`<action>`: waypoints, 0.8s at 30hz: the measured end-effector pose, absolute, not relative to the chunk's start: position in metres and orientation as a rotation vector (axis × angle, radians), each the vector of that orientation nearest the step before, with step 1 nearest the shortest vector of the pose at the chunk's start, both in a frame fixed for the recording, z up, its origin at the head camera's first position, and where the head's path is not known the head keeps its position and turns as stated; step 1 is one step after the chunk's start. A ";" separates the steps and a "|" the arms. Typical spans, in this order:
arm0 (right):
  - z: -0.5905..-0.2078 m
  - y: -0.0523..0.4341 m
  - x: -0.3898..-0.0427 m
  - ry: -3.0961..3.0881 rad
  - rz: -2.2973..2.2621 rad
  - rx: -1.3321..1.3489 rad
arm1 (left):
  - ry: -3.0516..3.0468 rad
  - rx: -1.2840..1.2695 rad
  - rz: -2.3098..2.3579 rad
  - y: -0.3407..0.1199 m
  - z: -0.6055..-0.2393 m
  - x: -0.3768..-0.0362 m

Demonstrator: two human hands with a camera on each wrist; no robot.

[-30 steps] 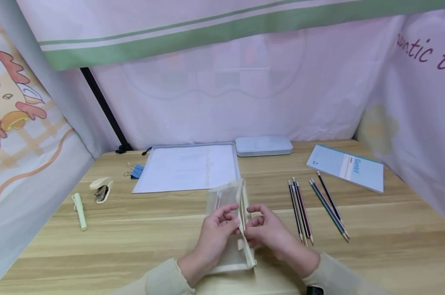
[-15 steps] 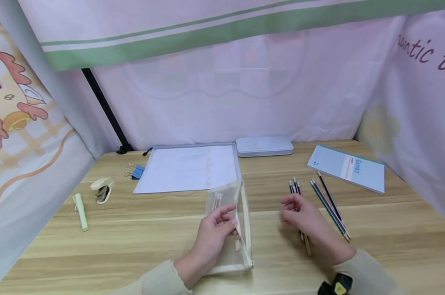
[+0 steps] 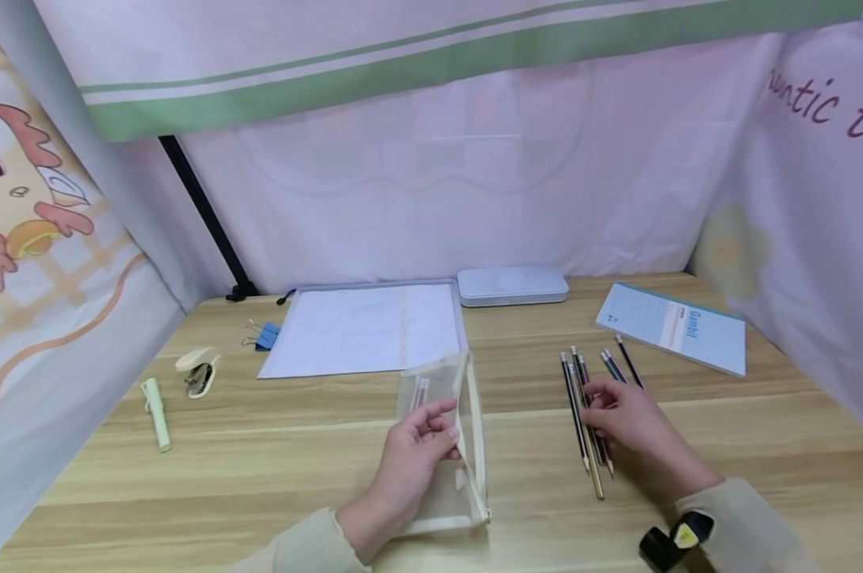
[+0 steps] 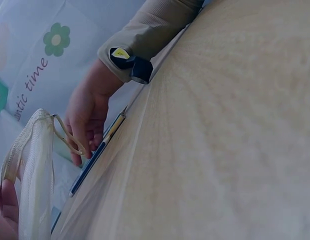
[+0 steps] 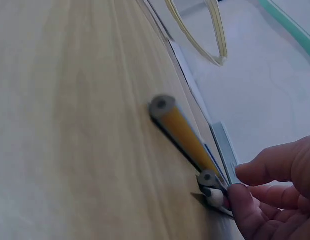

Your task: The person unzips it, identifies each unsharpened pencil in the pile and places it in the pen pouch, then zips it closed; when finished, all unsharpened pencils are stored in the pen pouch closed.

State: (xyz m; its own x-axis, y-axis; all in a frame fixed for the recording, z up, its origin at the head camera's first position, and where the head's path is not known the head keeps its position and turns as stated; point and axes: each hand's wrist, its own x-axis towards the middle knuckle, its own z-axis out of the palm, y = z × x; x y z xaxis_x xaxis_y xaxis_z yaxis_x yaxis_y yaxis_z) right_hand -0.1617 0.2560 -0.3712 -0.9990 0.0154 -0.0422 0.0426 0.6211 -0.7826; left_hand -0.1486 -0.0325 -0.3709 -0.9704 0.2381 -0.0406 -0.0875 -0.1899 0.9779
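A clear mesh pencil pouch with a cream zip edge lies on the wooden desk, its mouth open toward the right. My left hand grips its upper side, thumb and fingers pinching the mesh; pencils show inside it. Several loose pencils lie in a row to the right. My right hand rests over them, thumb and fingers pinching the eraser end of one pencil beside a yellow pencil. In the left wrist view the pouch is near, with the right hand beyond it.
A document folder and a grey tin case lie at the back, a blue booklet at the right. A binder clip, a stapler and a green pen lie at the left. Curtains enclose the desk.
My right hand has left the pouch mouth and moved right onto the row of pencils. The left hand has kept hold of the pouch.
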 end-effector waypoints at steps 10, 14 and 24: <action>-0.364 0.262 -0.162 2.857 -1.117 0.044 | 1.857 0.161 2.267 -0.034 -0.371 -0.149; -0.361 0.262 -0.165 2.867 -0.990 0.053 | 1.857 0.158 2.265 -0.034 -0.372 -0.150; -0.355 0.263 -0.181 2.846 -0.790 0.029 | 1.863 0.175 2.266 -0.035 -0.374 -0.151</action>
State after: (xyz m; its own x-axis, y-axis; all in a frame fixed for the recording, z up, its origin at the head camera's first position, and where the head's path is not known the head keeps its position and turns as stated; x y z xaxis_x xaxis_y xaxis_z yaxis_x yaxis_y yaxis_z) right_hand -0.1808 0.2625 -0.3545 -0.9823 -0.0313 -0.1849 0.0685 0.8581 -0.5089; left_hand -0.1505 -0.0346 -0.3739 -0.9725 0.2299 -0.0371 -0.0809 -0.1838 0.9796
